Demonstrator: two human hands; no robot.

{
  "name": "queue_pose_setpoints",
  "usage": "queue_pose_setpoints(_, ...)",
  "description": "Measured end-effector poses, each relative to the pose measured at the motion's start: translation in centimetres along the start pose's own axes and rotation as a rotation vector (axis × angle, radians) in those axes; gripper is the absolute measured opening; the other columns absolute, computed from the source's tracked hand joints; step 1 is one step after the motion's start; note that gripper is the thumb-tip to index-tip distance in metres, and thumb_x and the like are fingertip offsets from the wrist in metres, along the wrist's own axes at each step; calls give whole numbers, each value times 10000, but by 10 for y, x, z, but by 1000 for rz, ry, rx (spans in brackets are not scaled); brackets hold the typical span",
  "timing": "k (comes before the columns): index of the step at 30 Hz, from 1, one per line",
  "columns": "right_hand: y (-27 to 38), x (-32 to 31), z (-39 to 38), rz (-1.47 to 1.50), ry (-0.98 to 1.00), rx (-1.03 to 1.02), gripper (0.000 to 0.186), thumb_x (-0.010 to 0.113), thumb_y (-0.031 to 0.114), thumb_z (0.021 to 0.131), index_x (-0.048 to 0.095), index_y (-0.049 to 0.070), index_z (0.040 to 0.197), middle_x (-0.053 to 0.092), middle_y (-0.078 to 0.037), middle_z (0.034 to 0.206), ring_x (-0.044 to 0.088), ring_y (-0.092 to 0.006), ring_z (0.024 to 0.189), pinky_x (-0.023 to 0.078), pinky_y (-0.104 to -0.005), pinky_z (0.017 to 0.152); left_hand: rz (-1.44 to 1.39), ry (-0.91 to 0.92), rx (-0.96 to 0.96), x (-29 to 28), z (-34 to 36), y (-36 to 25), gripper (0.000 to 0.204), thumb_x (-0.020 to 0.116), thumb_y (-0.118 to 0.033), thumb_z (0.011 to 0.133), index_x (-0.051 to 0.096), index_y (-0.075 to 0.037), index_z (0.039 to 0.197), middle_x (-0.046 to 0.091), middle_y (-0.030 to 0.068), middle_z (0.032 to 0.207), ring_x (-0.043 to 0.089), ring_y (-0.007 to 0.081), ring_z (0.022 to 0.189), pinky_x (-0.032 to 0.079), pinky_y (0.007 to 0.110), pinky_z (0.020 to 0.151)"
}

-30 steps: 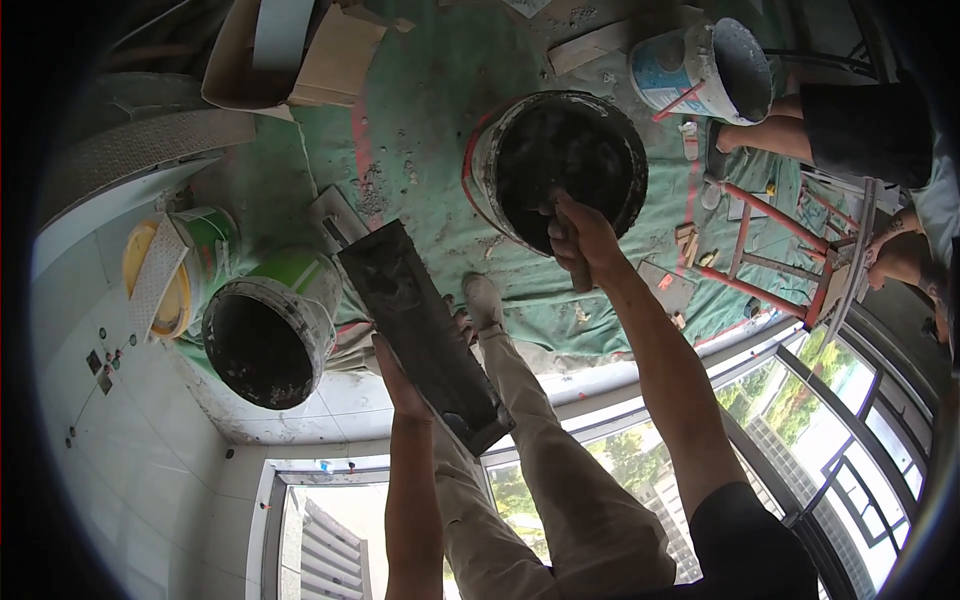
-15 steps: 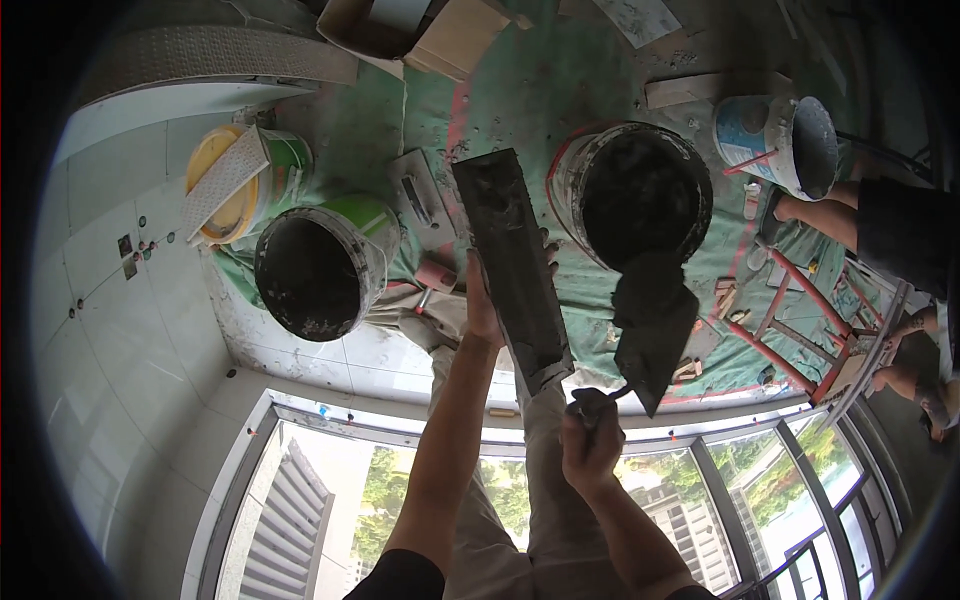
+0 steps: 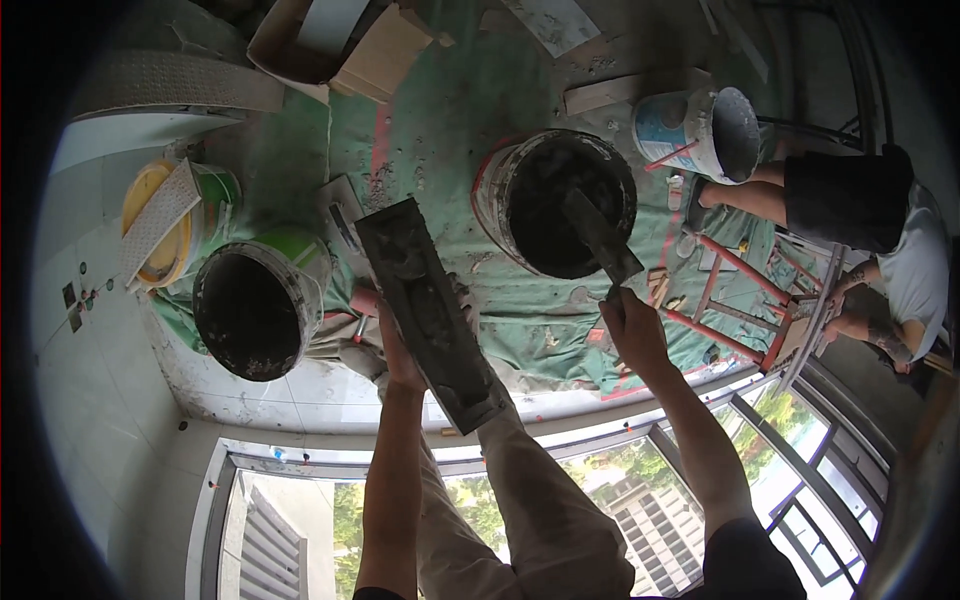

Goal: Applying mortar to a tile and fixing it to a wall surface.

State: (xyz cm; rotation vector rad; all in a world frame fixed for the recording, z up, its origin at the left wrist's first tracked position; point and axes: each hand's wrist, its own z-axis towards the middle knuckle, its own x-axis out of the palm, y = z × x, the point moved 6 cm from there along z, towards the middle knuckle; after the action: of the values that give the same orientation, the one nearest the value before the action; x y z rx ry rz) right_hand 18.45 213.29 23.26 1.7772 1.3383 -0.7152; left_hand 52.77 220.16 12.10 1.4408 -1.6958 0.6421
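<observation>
My left hand (image 3: 397, 352) grips a long, narrow tile (image 3: 428, 310) from underneath. Its fingers wrap both long edges, and uneven dark grey mortar covers the upper face. My right hand (image 3: 637, 335) is closed around the handle of a trowel (image 3: 612, 248), which the fingers mostly hide. The trowel's dark blade reaches over the near rim of a large bucket (image 3: 487, 200), its tip at the dark mortar (image 3: 540, 185) inside. Left of the tile stands a second bucket (image 3: 312, 262), green and white, with a dark interior.
A flat finishing trowel (image 3: 343, 212) and a red-headed mallet (image 3: 366, 300) lie beyond my left hand. A yellow-lidded bucket (image 3: 160, 220) stands far left. Rightward are a blue-white bucket (image 3: 665, 130), a red-framed stool (image 3: 735, 330) and another person (image 3: 850, 200). Green sheeting (image 3: 430, 140) covers the floor; windows (image 3: 650, 500) run along the near side.
My right hand has moved away from the tile, taking the trowel up over the bucket's mouth. The big mortar lump no longer shows on its blade. The whole view has swung right.
</observation>
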Motion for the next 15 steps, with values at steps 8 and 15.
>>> queue_pose_setpoints(8,0,62,169,-566,74,-192,300,690,332,1077,714,36,1035,784,-222,876,804,-390,832,662,-505,742,59,-95,-14,-60,-65,-35,983,363,-828,1085,376,-98,1744,590,202,1636,677,409,1383,530,592,1213)
queue_pose_setpoints(15,13,135,173,464,348,426,312,674,361,1076,670,62,984,669,-110,756,700,-232,612,571,-458,526,155,-200,78,-87,-99,-60,924,358,-770,1116,323,-120,1772,495,180,1724,621,399,1457,468,582,1276)
